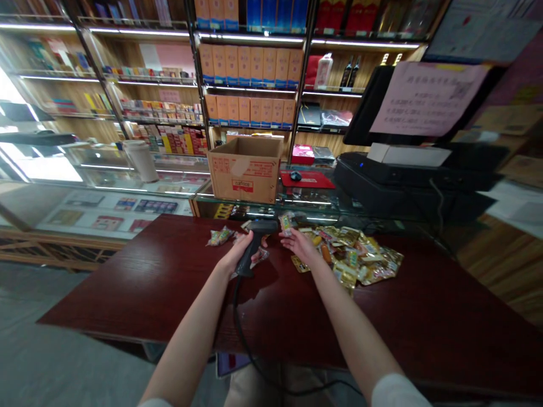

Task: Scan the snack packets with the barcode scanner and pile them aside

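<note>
My left hand [240, 249] is closed round the grip of a black barcode scanner [255, 237], whose cable [240, 322] runs down toward me. Just right of the scanner's head, my right hand [298, 242] pinches a small snack packet [287, 222]. To the right of that hand lies a pile of golden snack packets [356, 257] on the dark red table [169, 288]. A few loose packets [220, 236] lie left of the scanner.
A cardboard box [246, 168] stands on the glass counter [127, 181] behind the table. A black cash register with screen [407, 164] is at the right. A red mouse pad with mouse [306, 179] lies beside it. Stocked shelves [250, 73] fill the back wall.
</note>
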